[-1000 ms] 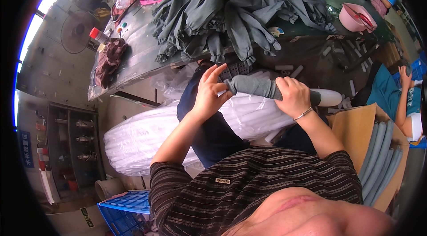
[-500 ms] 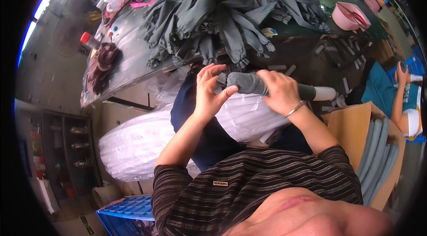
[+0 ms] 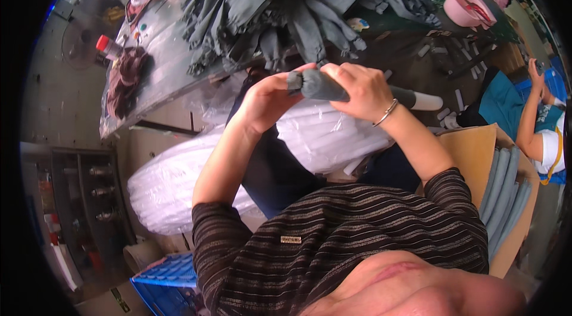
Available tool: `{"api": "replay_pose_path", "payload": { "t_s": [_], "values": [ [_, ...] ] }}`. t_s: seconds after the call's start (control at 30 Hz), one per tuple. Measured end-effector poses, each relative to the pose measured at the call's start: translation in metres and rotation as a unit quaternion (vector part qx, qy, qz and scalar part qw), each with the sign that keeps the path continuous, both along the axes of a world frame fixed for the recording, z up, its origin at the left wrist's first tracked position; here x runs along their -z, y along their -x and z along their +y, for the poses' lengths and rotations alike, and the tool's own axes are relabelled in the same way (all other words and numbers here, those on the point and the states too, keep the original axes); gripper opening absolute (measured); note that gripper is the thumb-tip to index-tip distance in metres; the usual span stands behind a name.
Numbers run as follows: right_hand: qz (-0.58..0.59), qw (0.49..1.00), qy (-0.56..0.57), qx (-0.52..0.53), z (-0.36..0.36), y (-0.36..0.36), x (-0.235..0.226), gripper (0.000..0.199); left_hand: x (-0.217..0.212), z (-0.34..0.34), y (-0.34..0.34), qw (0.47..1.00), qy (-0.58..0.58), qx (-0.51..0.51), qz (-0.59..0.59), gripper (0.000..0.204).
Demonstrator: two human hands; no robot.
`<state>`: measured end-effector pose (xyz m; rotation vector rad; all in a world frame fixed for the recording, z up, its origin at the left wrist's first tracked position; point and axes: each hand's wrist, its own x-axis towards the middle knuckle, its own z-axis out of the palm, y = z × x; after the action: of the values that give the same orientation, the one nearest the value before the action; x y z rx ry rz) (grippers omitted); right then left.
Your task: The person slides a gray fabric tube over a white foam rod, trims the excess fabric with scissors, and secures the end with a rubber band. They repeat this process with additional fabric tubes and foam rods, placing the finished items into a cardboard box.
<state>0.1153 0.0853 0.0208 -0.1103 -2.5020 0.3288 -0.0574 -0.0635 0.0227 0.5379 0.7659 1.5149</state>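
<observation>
A grey fabric sleeve [image 3: 323,86] covers most of a white tube [image 3: 428,102], held crosswise in front of me. The bare white end sticks out at the right. My left hand [image 3: 266,101] is closed on the sleeve's gathered left end, thumb and fingers at the narrow cuff. My right hand [image 3: 364,91], with a bracelet at the wrist, wraps round the covered tube just right of the bunched part. Beyond both hands, a large heap of similar grey fabric sleeves [image 3: 268,3] hangs over the near edge of the table [image 3: 170,86].
Plastic-wrapped white tubes [image 3: 173,182] lie across below my hands. A cardboard box [image 3: 468,146] at right holds grey covered tubes [image 3: 500,191]. On the table are a pink basket [image 3: 462,12], brown cloth [image 3: 125,81] and red-capped bottle [image 3: 107,47]. Another person [image 3: 503,101] sits at right.
My left hand has gone from spread fingers beside the sleeve's end to a closed grip on it. The right hand has shifted slightly left and up along the tube. The view has tilted a little.
</observation>
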Motion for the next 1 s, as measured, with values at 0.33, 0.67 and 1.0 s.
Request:
{"api": "replay_pose_path", "payload": {
  "t_s": [0.33,0.67,1.0],
  "values": [
    [-0.053,0.997,-0.053,-0.014,0.000,-0.013,0.007,0.068,0.024,0.012,0.011,0.791,-0.108,-0.179,0.574,0.021],
    [-0.148,0.982,0.094,-0.075,0.004,-0.009,0.006,0.052,0.002,0.012,-0.003,0.771,-0.156,-0.156,0.598,0.023],
    [0.003,0.999,0.011,0.038,-0.020,0.014,-0.015,0.044,-0.004,0.022,-0.027,0.661,-0.188,-0.306,0.659,0.015]
  ]
}}
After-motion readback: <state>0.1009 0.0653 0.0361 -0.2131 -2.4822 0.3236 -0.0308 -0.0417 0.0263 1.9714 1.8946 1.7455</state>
